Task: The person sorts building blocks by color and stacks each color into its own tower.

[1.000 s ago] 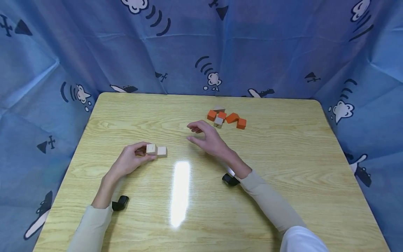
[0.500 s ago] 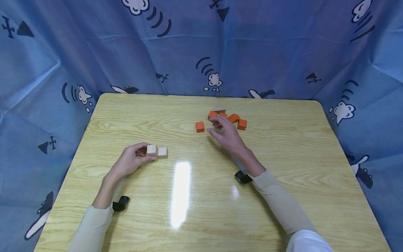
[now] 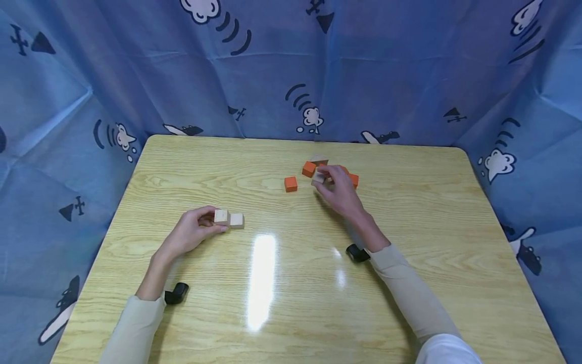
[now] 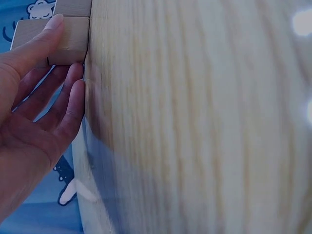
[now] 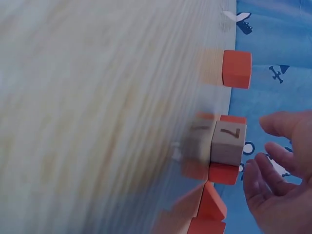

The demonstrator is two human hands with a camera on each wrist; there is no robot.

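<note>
My left hand [image 3: 196, 230] holds light wooden cubes at the table's left-centre, one stacked on another. The left wrist view has the thumb [image 4: 51, 29] lying across the upper cube [image 4: 27, 35] and the lower cube [image 4: 73, 41]. A further plain cube [image 3: 237, 220] stands beside this stack. My right hand [image 3: 341, 194], fingers bent and apart, hovers by a wooden cube [image 5: 229, 139] marked with a dark 7-like stroke. In the right wrist view a gap shows between the fingertips [image 5: 249, 168] and that cube. An orange cube [image 3: 290, 184] stands alone to its left.
Around the marked cube sit another orange cube [image 3: 308, 169], a wooden wedge [image 3: 320, 159], an orange triangular block [image 5: 210, 202] and further orange pieces, partly hidden by the right hand. A blue patterned cloth [image 3: 273, 65] hangs behind the table [image 3: 409, 202].
My right hand has moved right, to the marked cube. A lone orange cube, unseen one second ago, shows left of the group. The left hand keeps its hold on the stack.
</note>
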